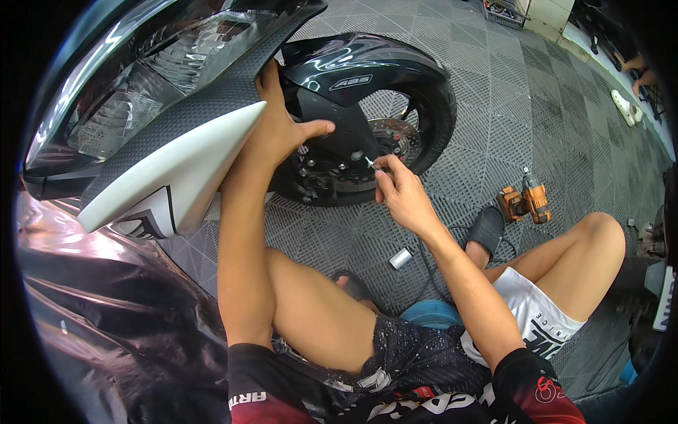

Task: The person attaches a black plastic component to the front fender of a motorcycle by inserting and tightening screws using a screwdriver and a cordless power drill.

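A dark green front mudguard (353, 53) arches over the black wheel (441, 106) of a motor scooter. My left hand (279, 131) reaches in beside the black fork cover (342, 124), its thumb stretched out across it. The left fingers point up between mudguard and fairing and are partly hidden. Near the lower end of the fork cover, my right hand (399, 187) pinches a small silver bolt (370, 163) between thumb and fingers. Its tip points at a round pale spot (357, 155) on the cover; whether they touch, I cannot tell. Behind lies the brake disc (395, 138).
A white side panel (176, 152) and headlight (155, 85) overhang my left arm. Two orange power tools (537, 201) stand on the grey tiled floor (494, 106) by my sandal (486, 230). A silver cylinder (401, 258) and a dark cable (426, 265) lie nearer. A blue stool (431, 313) is beneath me.
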A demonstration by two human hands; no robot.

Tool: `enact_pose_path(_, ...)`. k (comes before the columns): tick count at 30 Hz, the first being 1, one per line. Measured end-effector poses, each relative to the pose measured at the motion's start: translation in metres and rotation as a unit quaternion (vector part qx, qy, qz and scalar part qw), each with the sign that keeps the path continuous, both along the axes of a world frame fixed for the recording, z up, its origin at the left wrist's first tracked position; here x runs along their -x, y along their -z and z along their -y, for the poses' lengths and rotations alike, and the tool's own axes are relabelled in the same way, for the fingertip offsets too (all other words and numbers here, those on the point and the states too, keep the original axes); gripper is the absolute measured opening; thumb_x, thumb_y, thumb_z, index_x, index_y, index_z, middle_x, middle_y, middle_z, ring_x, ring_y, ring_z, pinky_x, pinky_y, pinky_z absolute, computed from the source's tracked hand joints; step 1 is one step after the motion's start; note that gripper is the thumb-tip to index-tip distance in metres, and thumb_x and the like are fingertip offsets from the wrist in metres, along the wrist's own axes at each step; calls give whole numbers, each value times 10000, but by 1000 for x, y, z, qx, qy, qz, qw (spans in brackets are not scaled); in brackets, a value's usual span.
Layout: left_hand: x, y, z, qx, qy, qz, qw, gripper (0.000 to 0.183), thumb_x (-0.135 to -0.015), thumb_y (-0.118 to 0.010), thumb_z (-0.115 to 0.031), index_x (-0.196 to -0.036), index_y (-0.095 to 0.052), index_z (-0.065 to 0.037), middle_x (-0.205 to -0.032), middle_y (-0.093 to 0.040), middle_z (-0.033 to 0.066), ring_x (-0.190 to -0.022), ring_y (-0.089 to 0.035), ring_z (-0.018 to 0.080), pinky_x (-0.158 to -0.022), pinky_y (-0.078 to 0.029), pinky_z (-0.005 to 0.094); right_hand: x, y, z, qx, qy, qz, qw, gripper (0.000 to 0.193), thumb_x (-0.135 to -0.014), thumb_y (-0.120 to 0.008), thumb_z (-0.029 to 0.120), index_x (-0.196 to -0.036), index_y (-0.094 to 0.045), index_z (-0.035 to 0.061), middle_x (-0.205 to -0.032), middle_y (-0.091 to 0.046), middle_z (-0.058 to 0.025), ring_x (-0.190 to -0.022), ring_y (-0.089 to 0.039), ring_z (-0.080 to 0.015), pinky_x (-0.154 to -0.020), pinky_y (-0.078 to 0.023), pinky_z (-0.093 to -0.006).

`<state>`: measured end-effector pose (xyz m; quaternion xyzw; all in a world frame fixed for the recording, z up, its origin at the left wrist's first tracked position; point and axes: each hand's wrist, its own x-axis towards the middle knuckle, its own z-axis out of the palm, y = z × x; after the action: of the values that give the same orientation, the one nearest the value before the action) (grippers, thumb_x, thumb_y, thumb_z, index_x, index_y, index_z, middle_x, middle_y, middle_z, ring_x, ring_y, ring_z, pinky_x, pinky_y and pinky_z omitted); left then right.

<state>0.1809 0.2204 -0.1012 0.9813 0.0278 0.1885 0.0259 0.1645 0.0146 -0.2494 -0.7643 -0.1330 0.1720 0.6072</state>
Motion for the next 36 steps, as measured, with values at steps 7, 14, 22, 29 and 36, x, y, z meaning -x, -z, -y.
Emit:
enact_pose_path(7, -29, 13, 35, -213, -47, 120, 968, 1211, -599, -751, -772, -1474, -422, -3, -1430, -543, 221, -1382, -463, 357, -1115, -340, 580, 6, 10, -1, 1, 4, -3, 1000, 259, -1030, -495, 185, -1210, -559, 10, -662, -628, -91, -576, -590, -182, -593, -457, -356)
enact_pose_path(14, -46, 14, 53, -124, 7, 67, 990, 959, -622, -894, -474, -1360, -505, -1, -1302, -561, 174, -1249, -522, 338, -1105, -367, 521, 2, 9, -12, 24, 10, 23, 999, 288, -968, -502, 148, -1205, -562, -7, -748, -670, -222, -787, -706, -383, -771, -507, -474)
enact_pose_path(22, -53, 13, 43, -90, 53, 90, 990, 810, -565, -928, -364, -1240, -655, -10, -1226, -581, 210, -1195, -553, 381, -1041, -447, 482, -4, 5, -10, 32, 24, 40, 998, 328, -976, -498, 152, -1248, -544, -25, -915, -695, -285, -945, -678, -460, -866, -496, -502)
enact_pose_path(29, -56, -1, 24, -42, 116, 133, 983, 730, -535, -881, -302, -1161, -712, 31, -1320, -565, 256, -1207, -553, 400, -1075, -437, 437, 5, -8, -12, 27, 24, 58, 998, 312, -980, -490, 146, -1242, -544, -16, -907, -701, -281, -950, -673, -471, -871, -497, -504)
enact_pose_path(36, -50, -1, 32, -42, 100, 119, 987, 736, -549, -913, -310, -1182, -708, 4, -1286, -583, 257, -1169, -571, 408, -1049, -450, 452, 8, -9, -16, 38, 25, 85, 995, 304, -982, -484, 140, -1221, -546, -37, -914, -696, -298, -943, -670, -478, -876, -493, -527)
